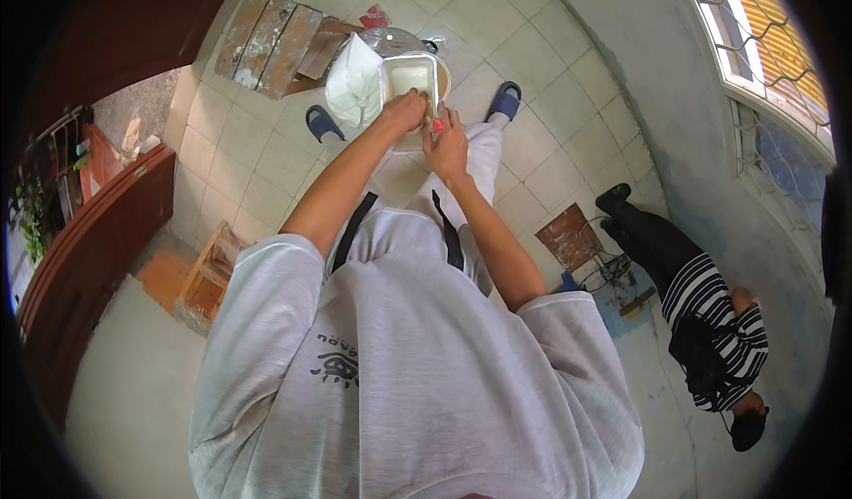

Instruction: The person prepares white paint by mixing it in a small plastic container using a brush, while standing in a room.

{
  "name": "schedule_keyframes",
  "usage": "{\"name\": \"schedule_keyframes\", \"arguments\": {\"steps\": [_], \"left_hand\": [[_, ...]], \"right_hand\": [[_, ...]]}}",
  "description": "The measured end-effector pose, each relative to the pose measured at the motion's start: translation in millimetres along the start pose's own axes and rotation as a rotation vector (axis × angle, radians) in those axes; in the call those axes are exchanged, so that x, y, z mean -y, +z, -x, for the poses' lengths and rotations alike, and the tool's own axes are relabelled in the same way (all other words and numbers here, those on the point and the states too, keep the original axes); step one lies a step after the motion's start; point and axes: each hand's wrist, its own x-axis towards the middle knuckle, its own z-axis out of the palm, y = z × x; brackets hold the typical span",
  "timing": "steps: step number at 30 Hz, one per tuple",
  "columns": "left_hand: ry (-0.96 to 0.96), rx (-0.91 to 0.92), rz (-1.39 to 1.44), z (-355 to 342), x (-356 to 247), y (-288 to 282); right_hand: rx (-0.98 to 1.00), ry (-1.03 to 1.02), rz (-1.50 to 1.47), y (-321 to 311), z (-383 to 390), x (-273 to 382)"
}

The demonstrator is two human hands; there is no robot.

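Note:
A white rectangular tub (410, 75) with pale, paste-like stuff inside is in front of me, over a round bucket. My left hand (406, 112) reaches over the tub's near left part. Its fingers are curled closed, and what they pinch is hidden. At the tub's near right corner is my right hand (446, 146), its fingers bent around a small thing with a red end (437, 127). Its kind does not show. Against the tub's left side leans a puffed white bag (354, 82).
A worn, paint-stained wooden stool (269, 43) stands at the far left. Blue slippers (504, 101) are on my feet on the tiled floor. An orange wooden frame (211, 277) lies left. Right, a person in a striped top (714, 308) is beside a brown board (571, 236) and cables.

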Motion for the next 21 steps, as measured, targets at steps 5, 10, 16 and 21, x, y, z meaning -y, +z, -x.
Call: {"name": "schedule_keyframes", "arguments": {"steps": [5,10,16,21], "left_hand": [[-0.058,0.169,-0.095,-37,5,26],[-0.137,0.316,-0.092,-62,38,79],[-0.183,0.364,-0.016,-51,9,75],[-0.223,0.296,-0.010,-39,-3,67]], "right_hand": [[-0.050,-0.045,-0.043,2,0,-6],[-0.007,-0.047,-0.052,3,1,-7],[-0.041,-0.064,-0.032,4,7,-23],[-0.073,-0.105,-0.033,3,-2,-27]]}}
